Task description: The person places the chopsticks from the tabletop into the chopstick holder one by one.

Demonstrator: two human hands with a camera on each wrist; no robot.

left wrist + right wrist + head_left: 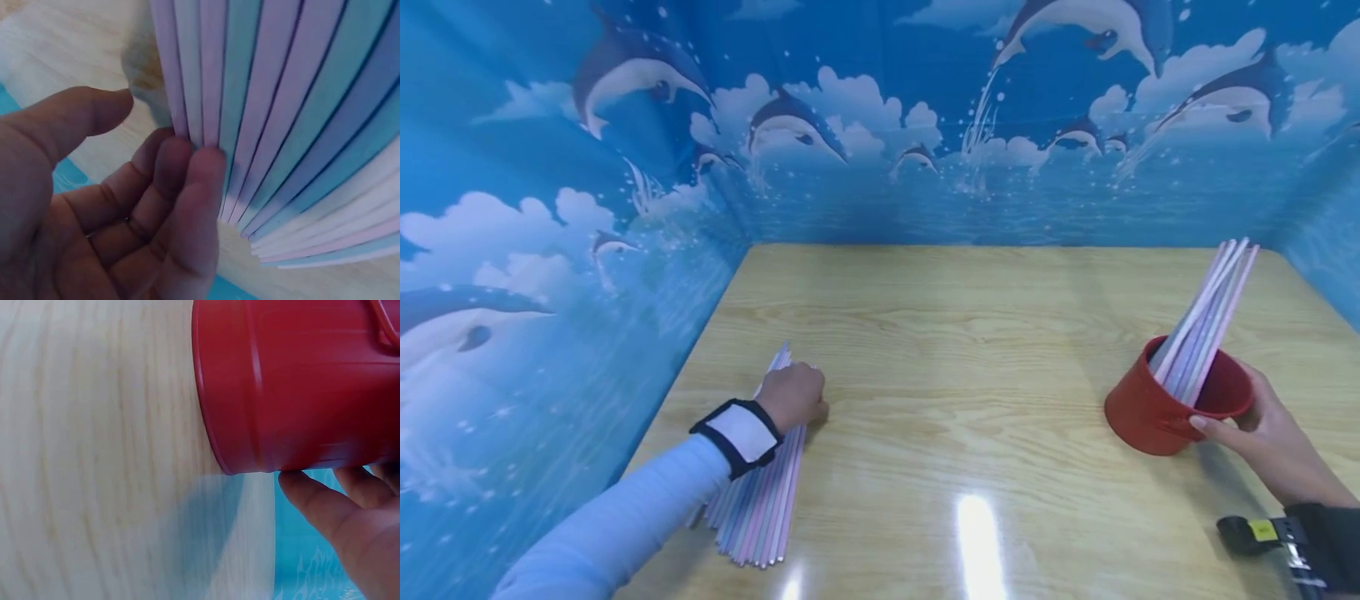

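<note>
A row of long, thin pastel sticks [760,517] lies side by side on the left of the table. Over their far part is my left hand [793,396]. In the left wrist view its bent fingertips [206,165] touch the outer sticks [244,94], while the thumb stands apart from them. On the right, my right hand [1270,425] grips a red bucket [1142,412] by its side, thumb at the rim. More pastel sticks [1206,325] lean in this bucket. Fingers also show against the red bucket [300,387] in the right wrist view. Whether its base touches the table I cannot tell.
The wooden table [947,358] stretches between the two hands. A blue dolphin-printed curtain [880,183] borders it at the back and left. A bright light reflection [977,542] shows near the front.
</note>
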